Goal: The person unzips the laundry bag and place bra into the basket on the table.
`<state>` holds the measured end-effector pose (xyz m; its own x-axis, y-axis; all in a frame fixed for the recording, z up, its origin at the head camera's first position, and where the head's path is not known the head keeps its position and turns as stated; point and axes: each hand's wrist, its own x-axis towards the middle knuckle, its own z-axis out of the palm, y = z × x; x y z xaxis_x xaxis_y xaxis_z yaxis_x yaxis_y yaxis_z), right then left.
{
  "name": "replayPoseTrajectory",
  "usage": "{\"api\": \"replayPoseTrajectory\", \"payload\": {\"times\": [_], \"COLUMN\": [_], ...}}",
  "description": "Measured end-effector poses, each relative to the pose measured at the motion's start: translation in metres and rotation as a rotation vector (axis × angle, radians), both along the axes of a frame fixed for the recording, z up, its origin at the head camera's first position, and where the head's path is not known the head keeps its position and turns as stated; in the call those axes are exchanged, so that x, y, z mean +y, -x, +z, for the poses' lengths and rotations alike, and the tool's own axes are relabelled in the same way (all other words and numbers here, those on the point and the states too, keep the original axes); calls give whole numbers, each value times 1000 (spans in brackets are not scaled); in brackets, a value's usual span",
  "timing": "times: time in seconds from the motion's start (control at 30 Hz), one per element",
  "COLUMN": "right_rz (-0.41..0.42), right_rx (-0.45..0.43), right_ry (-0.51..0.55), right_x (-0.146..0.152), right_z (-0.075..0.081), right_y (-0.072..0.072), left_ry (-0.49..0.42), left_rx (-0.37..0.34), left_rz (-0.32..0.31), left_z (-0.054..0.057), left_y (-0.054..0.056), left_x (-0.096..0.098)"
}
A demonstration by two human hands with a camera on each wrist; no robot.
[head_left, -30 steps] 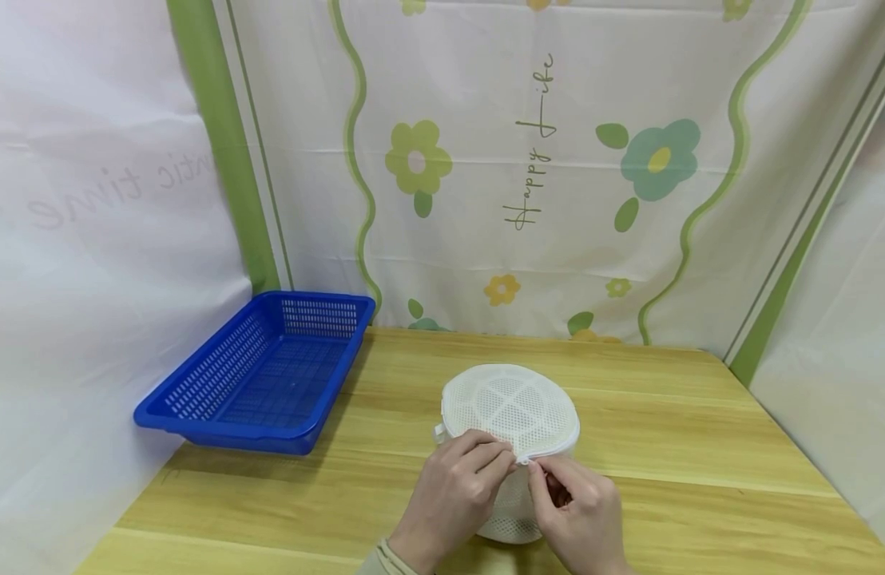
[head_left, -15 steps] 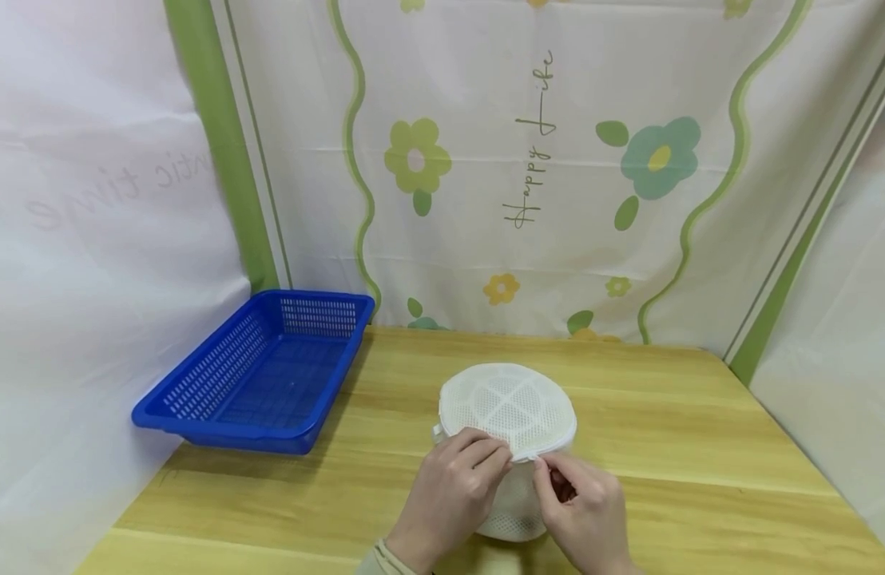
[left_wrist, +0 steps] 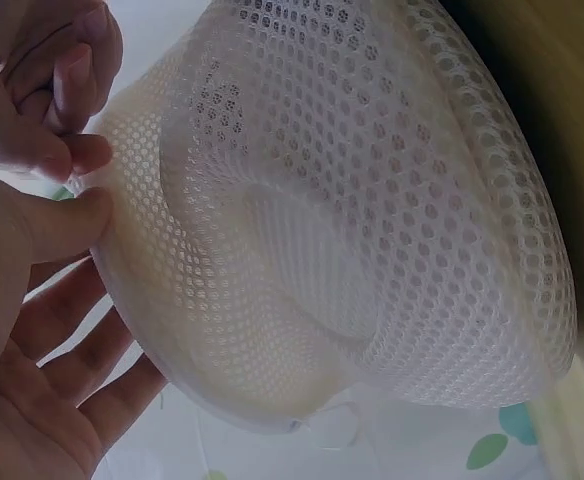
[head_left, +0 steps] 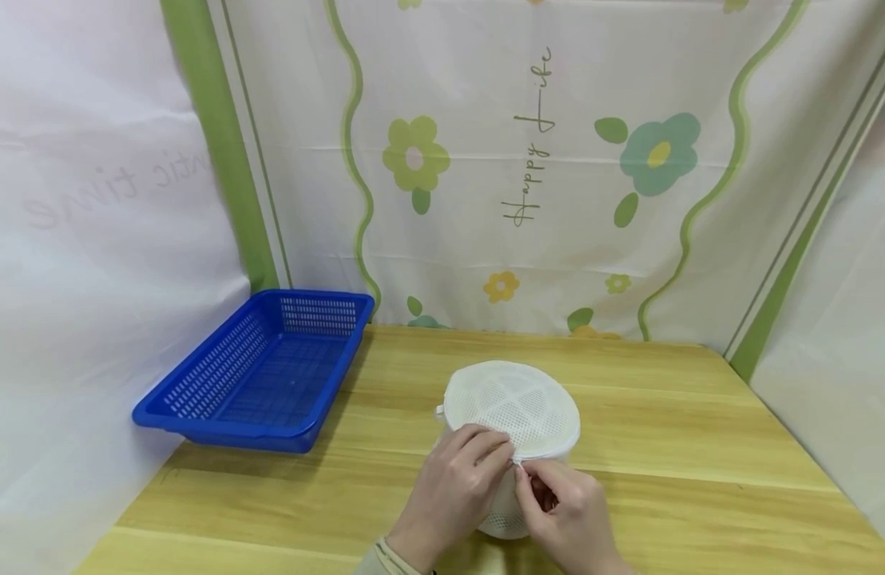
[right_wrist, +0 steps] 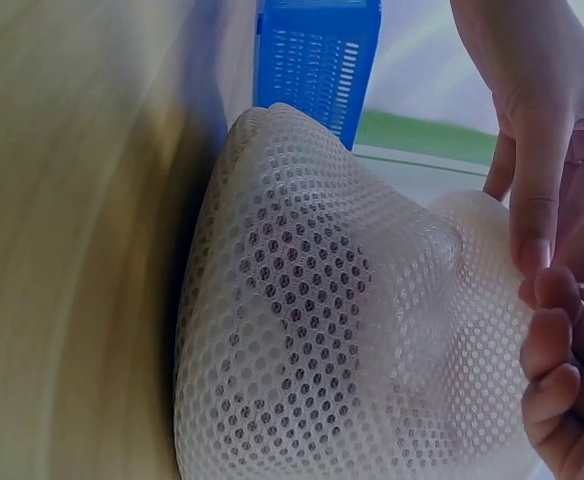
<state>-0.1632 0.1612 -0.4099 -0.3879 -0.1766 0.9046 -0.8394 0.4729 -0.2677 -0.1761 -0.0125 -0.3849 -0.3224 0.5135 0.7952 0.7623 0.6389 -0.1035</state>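
Observation:
A round white mesh laundry bag [head_left: 514, 399] stands on the table in front of me, its flat top tilted towards me. My left hand [head_left: 450, 487] pinches the near rim between thumb and fingers, the thumb [left_wrist: 67, 225] lying on the mesh side in the left wrist view. Close beside it, my right hand [head_left: 568, 511] pinches the small white zipper pull [head_left: 517, 461] at the rim, its other fingers curled. The fingertips nearly meet. In the right wrist view, dark patches show through the mesh side [right_wrist: 302, 290]; what they are I cannot tell.
A blue plastic basket [head_left: 291, 383] with slotted walls stands at the left of the wooden table [head_left: 665, 431]. White curtains with flower prints [head_left: 486, 160] enclose the back and both sides.
My right hand first slid slightly right along the rim, then came back left beside the left hand. The bag's top has shifted and turned a little. The left hand has kept its grip.

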Motion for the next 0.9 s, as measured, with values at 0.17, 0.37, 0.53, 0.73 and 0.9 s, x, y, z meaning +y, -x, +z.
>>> {"api": "replayPoseTrajectory", "payload": {"times": [0.17,0.37,0.53,0.73,0.9], "right_rz": [-48,-113,-157,-182,-196], "right_rx": [-30,-39,-17,-23,-17], "right_ry": [-20,-59,-82,-96,-88], "right_x": [0,0,1,1,1], "right_z": [1,1,1,1,0], "right_y": [0,0,-1,-3,-3], "left_ry": [3,5,9,19,19], "left_rx": [-8,-11,-14,1,3], "left_rz": [4,7,4,13,20], "left_z": [0,1,2,2,1], "left_y": [-1,-1,-2,-2,-2], "left_x": [0,0,0,0,0]}}
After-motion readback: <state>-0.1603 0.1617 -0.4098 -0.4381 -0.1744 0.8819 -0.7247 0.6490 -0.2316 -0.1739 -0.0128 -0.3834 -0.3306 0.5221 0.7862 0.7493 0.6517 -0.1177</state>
